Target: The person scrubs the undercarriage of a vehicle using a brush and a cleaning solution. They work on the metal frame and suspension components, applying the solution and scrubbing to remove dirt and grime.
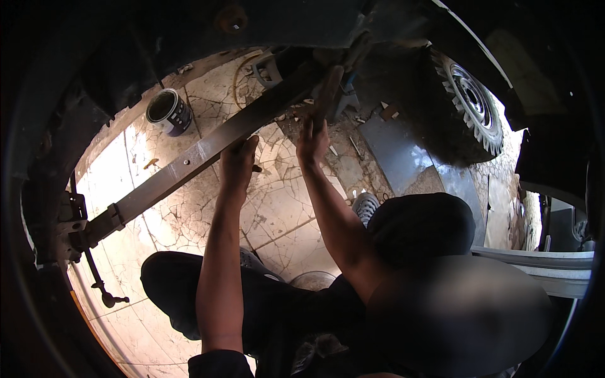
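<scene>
A long grey metal beam (200, 148) runs slantwise from the lower left up to the dark underside of a vehicle. My left hand (236, 167) is at the beam's near edge, its fingers curled against it and the thumb sticking out; part of the grip is hidden. To the right, my right hand (312, 142) closes around the lower end of a dark, narrow bar (329, 91). That bar rises toward the beam's shadowed upper end, where its exact contact is too dark to make out.
An open paint can (169, 113) stands on the cracked tile floor (277, 217) beyond the beam. A wheel with a toothed rim (474, 104) is at the upper right. A rod with a jointed end (104, 283) hangs at the left. Broken bits lie near grey slabs (397, 154).
</scene>
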